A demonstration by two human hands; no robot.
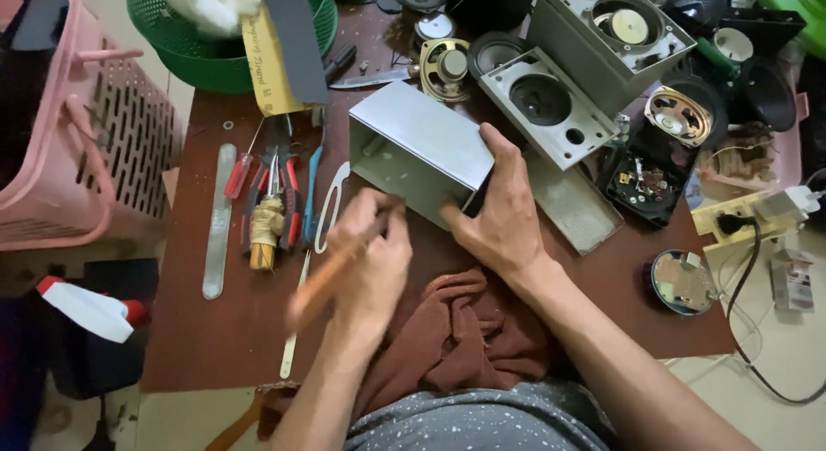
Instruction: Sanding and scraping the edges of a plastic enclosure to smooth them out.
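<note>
My right hand [499, 212] grips the near end of a grey open speaker box [413, 145] that lies on its side on the brown table [198, 339]. My left hand [372, 260] holds a wooden-handled tool [323, 287], blurred by motion, with its tip at the box's open mouth. A brown cloth [460, 335] lies bunched under both wrists.
Left of the box lie pliers, screwdrivers [239, 171], a metal file [218, 219] and a knife. Behind it are grey speaker fronts [546, 107], loose speaker cones [445, 68], a circuit board and a green basket [206, 55]. A pink basket [77, 132] stands at left, a power strip [748, 214] at right.
</note>
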